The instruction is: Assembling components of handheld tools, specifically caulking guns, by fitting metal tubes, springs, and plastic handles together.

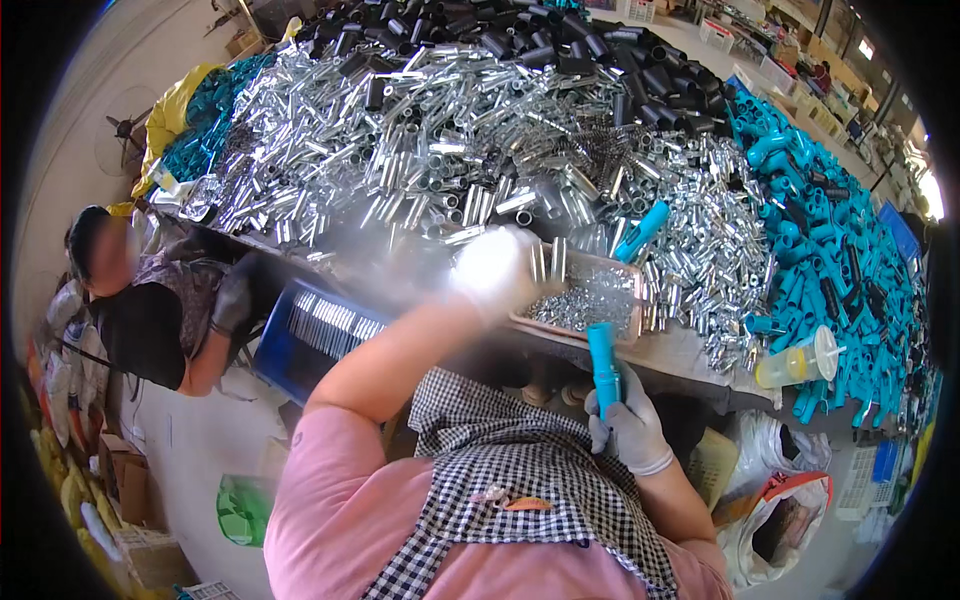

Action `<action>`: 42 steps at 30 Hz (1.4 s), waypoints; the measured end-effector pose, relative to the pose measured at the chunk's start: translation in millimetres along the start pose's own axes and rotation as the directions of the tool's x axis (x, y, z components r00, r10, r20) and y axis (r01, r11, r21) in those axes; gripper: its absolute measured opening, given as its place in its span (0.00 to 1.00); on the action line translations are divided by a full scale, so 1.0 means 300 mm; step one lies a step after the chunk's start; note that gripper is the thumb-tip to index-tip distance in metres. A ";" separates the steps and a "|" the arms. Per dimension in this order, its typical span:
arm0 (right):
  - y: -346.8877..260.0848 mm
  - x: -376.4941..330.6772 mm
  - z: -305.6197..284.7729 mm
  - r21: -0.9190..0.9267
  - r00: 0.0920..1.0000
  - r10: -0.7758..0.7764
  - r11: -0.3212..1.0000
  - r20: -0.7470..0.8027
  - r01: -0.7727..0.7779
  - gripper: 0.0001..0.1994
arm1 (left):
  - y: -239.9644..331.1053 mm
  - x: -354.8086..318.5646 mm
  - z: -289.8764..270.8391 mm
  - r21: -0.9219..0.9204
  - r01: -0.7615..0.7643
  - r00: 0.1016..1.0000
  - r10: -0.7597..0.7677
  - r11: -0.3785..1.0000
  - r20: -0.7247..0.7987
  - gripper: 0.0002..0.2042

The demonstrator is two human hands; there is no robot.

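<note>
My right hand (632, 428), in a pale work glove, is closed around a teal plastic tube-shaped handle (603, 362), held upright in front of the table edge. Over the front of the parts heap, my gloved left hand (492, 268) is smeared by motion, and its fingers cannot be made out. Right beside it is a shallow pinkish tray (632, 310) of tiny metal pieces (585, 306). Two shiny metal sleeves (548, 262) stand out close to the left hand; whether it touches them is unclear. Another teal handle (642, 232) lies at the tray's far side.
Silver metal tubes (370, 140) cover the table, with black sleeves (660, 80) behind and teal handles (800, 190) at right. A yellow-and-clear cup (797, 362) lies at the right edge. A blue crate (275, 350) and a co-worker (160, 300) are at left.
</note>
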State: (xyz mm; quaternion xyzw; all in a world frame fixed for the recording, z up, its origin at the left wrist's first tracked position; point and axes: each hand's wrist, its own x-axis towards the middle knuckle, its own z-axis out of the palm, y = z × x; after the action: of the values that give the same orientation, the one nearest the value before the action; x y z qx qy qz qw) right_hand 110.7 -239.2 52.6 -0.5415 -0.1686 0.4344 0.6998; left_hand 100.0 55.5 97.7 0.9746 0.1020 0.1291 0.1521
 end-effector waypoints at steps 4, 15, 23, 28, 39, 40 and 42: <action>0.054 0.005 -0.031 0.374 1.000 0.011 0.927 0.029 -0.021 0.36 | -0.184 0.175 0.073 0.372 0.436 0.896 -0.433 0.819 -0.097 0.29; 0.083 -0.008 -0.027 0.571 0.996 0.070 0.816 0.061 -0.093 0.27 | -0.236 0.133 0.189 -0.111 -0.010 0.799 -0.059 0.994 -0.598 0.11; 0.100 -0.039 -0.011 0.640 0.968 0.078 0.737 0.239 -0.217 0.35 | -0.105 -0.036 0.098 -0.887 -0.018 0.999 0.017 -0.461 -0.029 0.21; 0.070 -0.040 0.030 0.594 0.932 0.107 0.744 0.346 -0.306 0.35 | -0.057 -0.120 0.090 -0.804 0.163 0.986 0.132 -0.572 0.106 0.31; 0.045 -0.066 0.066 0.519 0.940 0.091 0.814 0.329 -0.260 0.40 | -0.011 -0.168 0.180 -0.498 0.263 0.962 0.186 -0.826 0.200 0.20; 0.044 -0.064 0.067 0.536 0.944 0.072 0.808 0.323 -0.245 0.38 | 0.013 -0.175 0.188 -0.517 0.289 0.950 0.176 -0.806 0.257 0.20; 0.042 -0.057 0.067 0.554 0.949 0.056 0.801 0.310 -0.228 0.36 | 0.049 -0.193 0.229 -0.794 0.239 0.970 0.163 -0.558 0.178 0.23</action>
State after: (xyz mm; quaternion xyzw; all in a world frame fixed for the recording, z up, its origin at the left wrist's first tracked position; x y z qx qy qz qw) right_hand 81.5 -240.1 52.3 -0.2452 -0.0824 0.5882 0.7662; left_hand 67.0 9.5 26.4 0.3206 -0.0439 0.0313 0.9457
